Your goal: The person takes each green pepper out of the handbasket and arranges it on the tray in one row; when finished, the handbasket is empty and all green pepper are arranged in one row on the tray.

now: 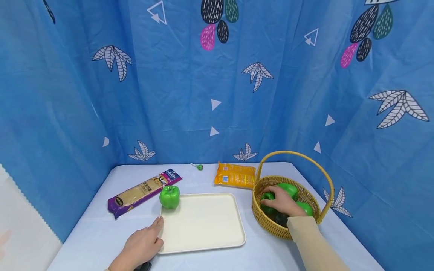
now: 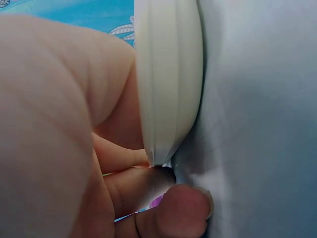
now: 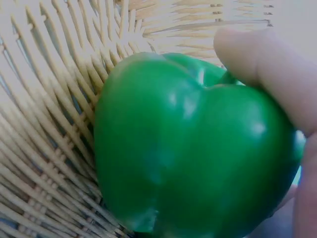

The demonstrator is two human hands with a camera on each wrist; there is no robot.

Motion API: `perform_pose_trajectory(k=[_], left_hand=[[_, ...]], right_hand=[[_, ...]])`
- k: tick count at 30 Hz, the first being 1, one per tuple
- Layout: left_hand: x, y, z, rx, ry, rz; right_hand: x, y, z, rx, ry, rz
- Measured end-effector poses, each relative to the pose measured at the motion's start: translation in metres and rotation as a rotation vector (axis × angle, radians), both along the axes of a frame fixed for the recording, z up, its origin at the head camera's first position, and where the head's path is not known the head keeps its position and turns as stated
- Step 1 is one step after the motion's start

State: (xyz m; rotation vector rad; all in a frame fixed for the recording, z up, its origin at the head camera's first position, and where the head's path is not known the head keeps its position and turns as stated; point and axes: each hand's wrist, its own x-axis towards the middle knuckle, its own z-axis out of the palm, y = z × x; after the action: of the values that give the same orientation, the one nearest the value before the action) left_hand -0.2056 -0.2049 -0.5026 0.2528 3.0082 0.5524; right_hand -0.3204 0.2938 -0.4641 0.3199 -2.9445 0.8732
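Inside the wicker basket (image 1: 271, 227), my right hand (image 1: 283, 201) grips a green bell pepper (image 3: 188, 148). The right wrist view shows the thumb by its stem and the woven wall close beside it. More green produce (image 1: 288, 189) and a dark item (image 1: 281, 219) lie around that hand, partly covered by it. At the near left corner of the cream tray (image 1: 203, 222), my left hand (image 1: 142, 241) holds the rim (image 2: 171, 74) between thumb and fingers. Another green bell pepper (image 1: 169, 197) sits upright at the tray's far left corner.
Left of the tray lies a purple and tan food packet (image 1: 145, 191). A small green lollipop (image 1: 199, 166) and an orange packet (image 1: 235, 175) are at the table's back. The basket's tall handle (image 1: 305, 158) arches over its opening. Blue curtains surround the table.
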Motion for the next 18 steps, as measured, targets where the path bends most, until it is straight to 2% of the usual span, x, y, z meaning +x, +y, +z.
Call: perform_pose_trajectory(k=[8, 15, 18], left_hand=[[0.0008, 0.0001, -0.0001, 0.005, 0.001, 0.003], [0.0, 0.0004, -0.0001, -0.006, -0.004, 0.002], [-0.0004, 0.0006, 0.0001, -0.014, -0.002, 0.002]], right_hand=[[0.0002, 0.002, -0.0012, 0.017, 0.039, -0.024], [0.0026, 0.0007, 0.0038, -0.053, 0.055, -0.052], [0.0032, 0.0006, 0.0045, -0.048, 0.074, -0.058]])
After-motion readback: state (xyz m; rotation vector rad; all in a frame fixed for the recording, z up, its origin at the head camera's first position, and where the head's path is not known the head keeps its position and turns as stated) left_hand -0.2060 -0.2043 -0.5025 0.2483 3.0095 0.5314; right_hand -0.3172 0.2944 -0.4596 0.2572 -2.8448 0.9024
